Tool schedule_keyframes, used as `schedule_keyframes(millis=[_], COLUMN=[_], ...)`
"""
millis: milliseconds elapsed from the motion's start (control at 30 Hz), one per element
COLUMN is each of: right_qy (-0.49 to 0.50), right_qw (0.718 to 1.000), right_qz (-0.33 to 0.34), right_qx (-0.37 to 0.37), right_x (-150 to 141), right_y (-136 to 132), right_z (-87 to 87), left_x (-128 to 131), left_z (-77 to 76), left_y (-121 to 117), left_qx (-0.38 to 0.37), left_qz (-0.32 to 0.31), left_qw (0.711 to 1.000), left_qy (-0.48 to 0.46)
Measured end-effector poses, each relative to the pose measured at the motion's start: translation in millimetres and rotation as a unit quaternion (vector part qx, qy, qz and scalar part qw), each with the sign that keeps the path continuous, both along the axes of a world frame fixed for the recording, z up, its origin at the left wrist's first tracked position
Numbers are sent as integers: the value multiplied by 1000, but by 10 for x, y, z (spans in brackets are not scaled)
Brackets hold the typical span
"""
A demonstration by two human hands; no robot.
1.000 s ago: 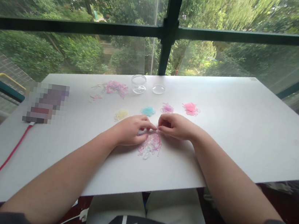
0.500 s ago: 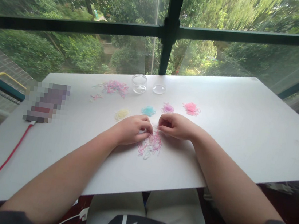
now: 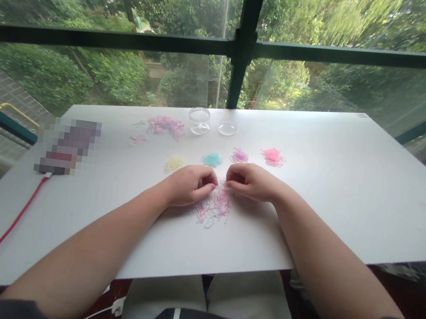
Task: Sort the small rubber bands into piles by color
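Observation:
A loose mixed pile of thin pink, purple and whitish rubber bands (image 3: 217, 207) lies on the white table, just below both hands. My left hand (image 3: 189, 185) rests at the pile's upper left, thumb and fingers curled into a pinch. Facing it, my right hand (image 3: 251, 180) is pinched at the pile's upper right. Whatever sits between the fingertips of either hand is too small to make out. Beyond the hands lie single-colour heaps of bands: yellow (image 3: 175, 163), turquoise (image 3: 212, 159), purple (image 3: 239, 155) and pink (image 3: 273, 156).
At the back stand a clear round jar (image 3: 199, 121) and a clear lid (image 3: 227, 128). Left of them is another mixed heap of bands (image 3: 165, 126), with a few strays nearby. A pixelated device (image 3: 67, 148) with a red cable (image 3: 11, 227) lies at the left. Windows border the table's far edge.
The left thumb and fingertips have shifted slightly up from the mixed pile. The right hand is nearly unchanged. The whole view has moved a little.

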State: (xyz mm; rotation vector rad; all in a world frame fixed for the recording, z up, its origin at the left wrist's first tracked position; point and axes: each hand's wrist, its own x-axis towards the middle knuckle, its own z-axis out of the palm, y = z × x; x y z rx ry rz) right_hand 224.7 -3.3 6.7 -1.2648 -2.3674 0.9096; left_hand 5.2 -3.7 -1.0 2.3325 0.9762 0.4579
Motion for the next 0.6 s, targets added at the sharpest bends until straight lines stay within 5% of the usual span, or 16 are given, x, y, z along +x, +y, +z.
schedule_keyframes(millis=[267, 600], right_qy=[124, 129], right_qw=[989, 991], right_qz=[72, 42], right_qx=[-40, 6], right_x=[-48, -66], right_y=[-60, -35], right_z=[6, -41], left_x=[1, -3], left_z=[-26, -31], left_y=[21, 20], left_qx=[12, 15], left_qz=[14, 16], left_qw=[998, 998], left_qy=[-53, -57])
